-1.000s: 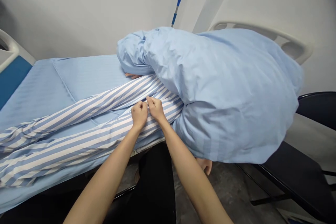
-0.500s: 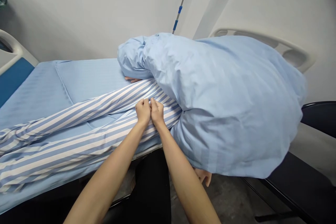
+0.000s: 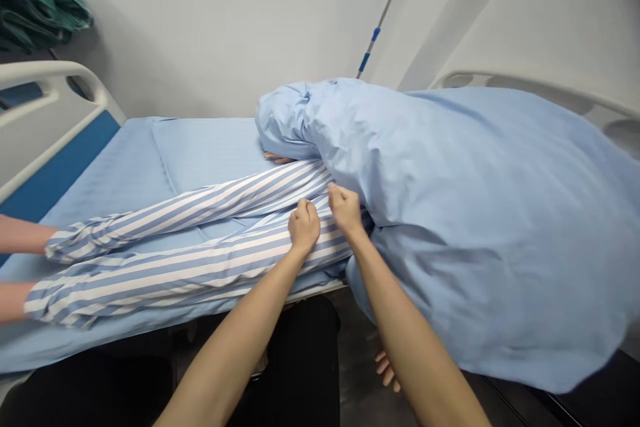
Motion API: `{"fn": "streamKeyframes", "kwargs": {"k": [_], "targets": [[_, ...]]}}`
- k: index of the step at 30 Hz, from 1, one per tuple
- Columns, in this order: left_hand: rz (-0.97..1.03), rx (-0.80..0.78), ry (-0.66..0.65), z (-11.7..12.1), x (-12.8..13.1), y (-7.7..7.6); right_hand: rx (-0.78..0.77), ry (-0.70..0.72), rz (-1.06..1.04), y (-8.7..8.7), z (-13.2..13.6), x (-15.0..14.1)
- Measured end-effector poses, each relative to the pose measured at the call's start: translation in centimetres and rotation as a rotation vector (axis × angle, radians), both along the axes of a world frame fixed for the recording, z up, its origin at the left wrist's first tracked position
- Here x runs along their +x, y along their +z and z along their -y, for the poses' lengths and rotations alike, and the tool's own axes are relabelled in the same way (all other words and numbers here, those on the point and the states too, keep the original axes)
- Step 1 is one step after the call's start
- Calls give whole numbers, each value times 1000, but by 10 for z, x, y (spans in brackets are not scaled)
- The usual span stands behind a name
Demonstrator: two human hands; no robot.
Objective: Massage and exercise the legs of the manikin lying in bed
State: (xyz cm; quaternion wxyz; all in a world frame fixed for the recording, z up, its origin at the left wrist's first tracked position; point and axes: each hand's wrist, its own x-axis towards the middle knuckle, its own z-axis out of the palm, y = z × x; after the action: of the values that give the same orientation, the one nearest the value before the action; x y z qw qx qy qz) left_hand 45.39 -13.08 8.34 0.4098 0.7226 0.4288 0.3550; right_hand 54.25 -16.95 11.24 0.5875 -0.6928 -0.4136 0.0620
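Note:
My left hand is closed over the top of the blue-and-white striped trousers. Just right of it and slightly farther away, my right hand is also closed, close to the edge of the bunched light blue quilt. Whatever the fingers pinch, perhaps a bit of cloth or cord, is too small or hidden to make out. The trousers clothe a figure lying on the bed, with bare lower legs at the left. The quilt hides the upper body.
A blue sheet covers the bed. A white and blue end board stands at the left, another pale board behind the quilt. The figure's hand hangs below the near edge. Green cloth is at upper left.
My hands, together before, have come apart, the right one moving right and away from the left. The view has shifted left, bringing the bare lower legs and green cloth into sight.

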Motion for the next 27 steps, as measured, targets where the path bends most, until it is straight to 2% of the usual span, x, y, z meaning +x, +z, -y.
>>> {"fn": "streamKeyframes", "kwargs": {"k": [3,7,9,11,13,16,20,22,24,27], "targets": [[25,-35,-5,-1,-1,0,-15,-130,-44,-9,5,14],[104,-54,-112,-6,-6,1,-63,-202,70,-24,8,18],[125,-56,-212,-12,-17,1,-71,-206,98,-26,8,16],[105,-65,-280,-24,-40,-1,-83,-208,94,-26,8,15],[51,-62,-280,-43,-78,-4,-95,-209,104,-25,8,14],[-26,-7,-239,-80,-159,-4,-104,-221,138,-25,7,14],[-136,13,-48,-129,-280,4,-106,-243,149,-29,6,15],[-175,46,64,-145,-331,4,-113,-250,155,-30,6,15],[-194,49,178,-156,-370,-1,-128,-258,171,-30,6,15],[-301,102,280,-162,-404,-14,-147,-269,186,-29,7,14]]}}
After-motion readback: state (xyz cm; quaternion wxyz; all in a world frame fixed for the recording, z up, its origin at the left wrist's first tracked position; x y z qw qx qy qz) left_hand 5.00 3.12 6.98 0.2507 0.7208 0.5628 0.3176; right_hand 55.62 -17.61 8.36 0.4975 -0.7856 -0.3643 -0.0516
